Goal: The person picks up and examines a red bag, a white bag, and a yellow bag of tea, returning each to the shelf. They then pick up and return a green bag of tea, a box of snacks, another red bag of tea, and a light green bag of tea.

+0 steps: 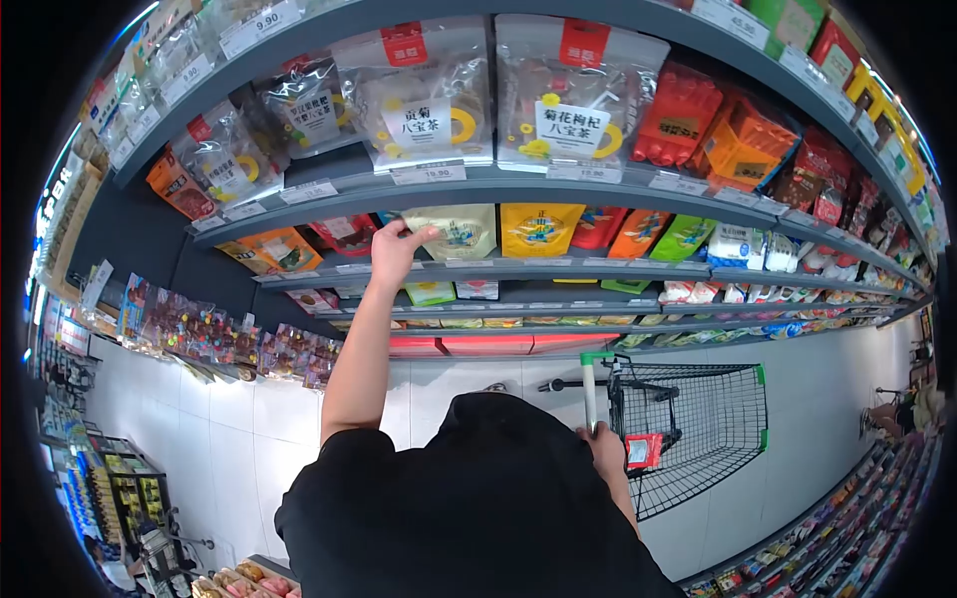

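My left hand (396, 251) reaches up to a middle shelf. Its fingers curl at the upper left edge of a pale green pouch (469, 239), with the thumb across the pouch's front. Beside that pouch, on the right, stands a yellow pouch (539, 229); a dark red pouch (349, 235) is to the left. Low on the right, my right hand (606, 450) is wrapped round the handle (589, 394) of a black wire shopping cart (713, 439) with green corners. A small red packet (644, 451) is in the cart near the handle.
Large clear tea bags (414, 95) line the shelf above, over price tags on the shelf edge (518, 179). Small hanging packets (189, 324) jut out at the left. More stocked shelves (837, 538) stand at the lower right, across the tiled floor (807, 399).
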Demonstrator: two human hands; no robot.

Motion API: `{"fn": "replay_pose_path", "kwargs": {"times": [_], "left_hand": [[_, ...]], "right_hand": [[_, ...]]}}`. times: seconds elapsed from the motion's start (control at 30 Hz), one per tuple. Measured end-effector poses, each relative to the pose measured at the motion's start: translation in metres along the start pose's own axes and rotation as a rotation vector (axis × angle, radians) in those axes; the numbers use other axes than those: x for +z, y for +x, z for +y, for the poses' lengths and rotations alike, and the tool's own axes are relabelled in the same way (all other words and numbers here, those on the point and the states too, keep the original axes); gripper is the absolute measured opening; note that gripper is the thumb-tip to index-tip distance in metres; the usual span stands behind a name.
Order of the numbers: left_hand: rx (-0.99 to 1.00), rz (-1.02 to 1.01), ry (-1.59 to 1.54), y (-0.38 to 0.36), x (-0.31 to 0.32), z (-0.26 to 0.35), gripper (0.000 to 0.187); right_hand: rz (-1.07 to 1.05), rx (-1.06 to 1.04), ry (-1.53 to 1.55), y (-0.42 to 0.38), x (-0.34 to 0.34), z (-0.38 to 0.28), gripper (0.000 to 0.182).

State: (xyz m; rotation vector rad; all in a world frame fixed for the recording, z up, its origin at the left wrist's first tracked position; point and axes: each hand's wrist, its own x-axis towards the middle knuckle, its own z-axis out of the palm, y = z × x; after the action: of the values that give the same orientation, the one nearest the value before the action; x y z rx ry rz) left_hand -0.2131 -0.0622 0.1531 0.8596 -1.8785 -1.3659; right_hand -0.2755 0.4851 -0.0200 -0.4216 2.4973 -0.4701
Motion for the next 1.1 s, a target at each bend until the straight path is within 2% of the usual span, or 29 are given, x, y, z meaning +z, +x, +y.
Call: {"fn": "replay_pose_path", "kwargs": {"times": [0.1, 0.13, 0.2, 0.27, 0.37, 0.47, 0.53, 0.57, 0.63, 0.67, 0.73, 0.77, 0.8, 0.87, 0.9, 0.93, 1.0, 1.03, 1.07, 1.1], "left_hand": [[0.027, 0.014, 0.017, -0.002, -0.026, -0.01, 0.024], [0.021, 0.013, 0.017, -0.002, -0.032, -0.014, 0.024], [0.139, -0.016, -0.079, -0.007, -0.043, -0.011, 0.018], [0.206, -0.023, -0.026, -0.015, -0.052, -0.002, 0.016], [0.534, -0.03, 0.433, -0.041, -0.064, 0.035, 0.034], [0.766, -0.02, 0.496, -0.067, -0.058, 0.08, 0.032], [0.816, -0.034, 0.401, -0.084, -0.047, 0.109, 0.028], [0.856, -0.024, 0.315, -0.093, -0.037, 0.12, 0.025], [0.816, -0.11, 0.173, -0.111, -0.008, 0.134, 0.02], [0.766, -0.175, 0.047, -0.119, 0.01, 0.14, 0.018], [0.592, -0.28, -0.188, -0.138, 0.054, 0.132, 0.025], [0.34, -0.334, -0.286, -0.154, 0.076, 0.124, 0.028], [0.25, -0.455, -0.448, -0.165, 0.096, 0.124, 0.027], [0.326, -0.793, -0.521, -0.18, 0.12, 0.154, 0.025], [0.347, -0.976, -0.609, -0.187, 0.135, 0.159, 0.027], [0.403, -1.128, -0.6, -0.188, 0.15, 0.152, 0.035], [0.071, -1.25, -0.496, -0.2, 0.168, 0.164, 0.047], [0.219, -1.225, -0.325, -0.201, 0.176, 0.181, 0.057], [0.146, -1.215, -0.3, -0.209, 0.195, 0.171, 0.061], [0.128, -1.361, -0.426, -0.213, 0.227, 0.14, 0.057]], "right_hand": [[0.012, 0.046, -0.024, 0.004, -0.01, -0.021, 0.051], [0.008, 0.049, -0.026, 0.008, -0.011, -0.026, 0.051], [0.012, 0.057, -0.102, 0.017, -0.015, -0.033, 0.052], [0.003, 0.085, -0.131, 0.016, -0.034, -0.06, 0.053], [0.213, -0.134, -0.03, 0.017, -0.05, -0.09, 0.052], [0.29, -0.429, 0.232, 0.012, -0.081, -0.146, 0.047], [0.265, -0.602, 0.48, -0.001, -0.102, -0.19, 0.057], [0.279, -0.578, 0.485, -0.004, -0.11, -0.207, 0.057], [0.405, -0.836, 0.71, -0.009, -0.119, -0.229, 0.055], [0.438, -0.807, 0.717, -0.012, -0.119, -0.23, 0.055], [0.143, -0.643, 1.244, -0.021, -0.118, -0.224, 0.05], [0.175, -0.579, 1.264, -0.021, -0.119, -0.216, 0.042], [0.23, -0.548, 1.276, -0.026, -0.12, -0.212, 0.042], [0.193, -0.204, 1.85, -0.04, -0.123, -0.206, 0.04], [0.211, -0.105, 1.765, -0.046, -0.123, -0.192, 0.043], [0.13, -0.349, 1.888, -0.02, -0.073, -0.145, 0.042], [-0.229, -0.732, 2.314, -0.05, -0.092, -0.152, 0.044], [-0.438, -0.853, 2.444, -0.033, -0.06, -0.132, 0.045], [-0.532, -1.146, 2.496, -0.024, -0.046, -0.136, 0.044], [-0.491, -1.157, 2.511, -0.035, -0.047, -0.144, 0.047]]}}
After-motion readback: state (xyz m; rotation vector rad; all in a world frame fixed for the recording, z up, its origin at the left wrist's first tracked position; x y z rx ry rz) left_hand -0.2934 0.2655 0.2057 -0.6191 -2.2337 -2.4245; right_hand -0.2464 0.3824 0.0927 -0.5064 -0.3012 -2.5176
